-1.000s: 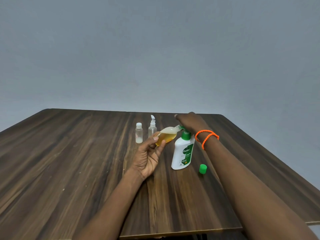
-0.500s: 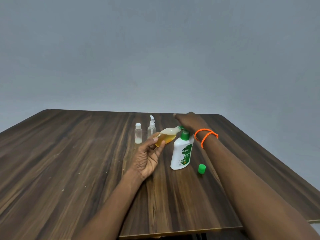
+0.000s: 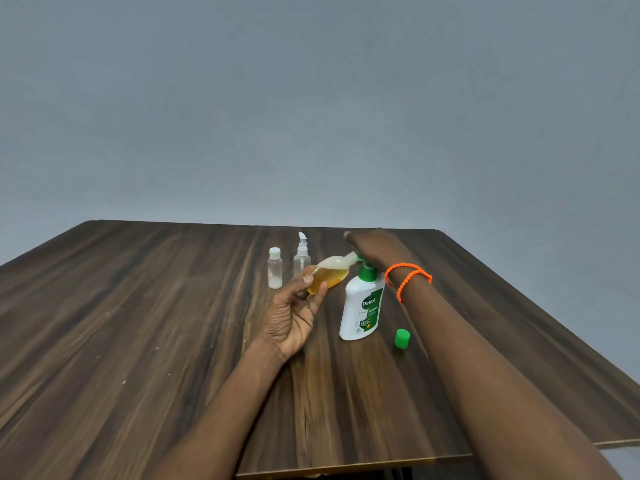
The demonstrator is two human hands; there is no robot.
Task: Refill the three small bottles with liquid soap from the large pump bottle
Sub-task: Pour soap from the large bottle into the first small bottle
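Note:
My left hand holds a small clear bottle tilted, part full of amber soap, its mouth against the green pump spout. The large white pump bottle with a green label stands upright on the wooden table. My right hand, with orange bands at the wrist, rests flat on the pump head. Two other small bottles stand behind: one with a white screw cap and one with a spray top. A loose green cap lies to the right of the pump bottle.
The table's right edge slants close to my right forearm and its front edge runs below my arms. A plain grey wall stands behind the table.
Both hands and all bottles stay almost where they were; the pump bottle and hands shift only slightly in the view.

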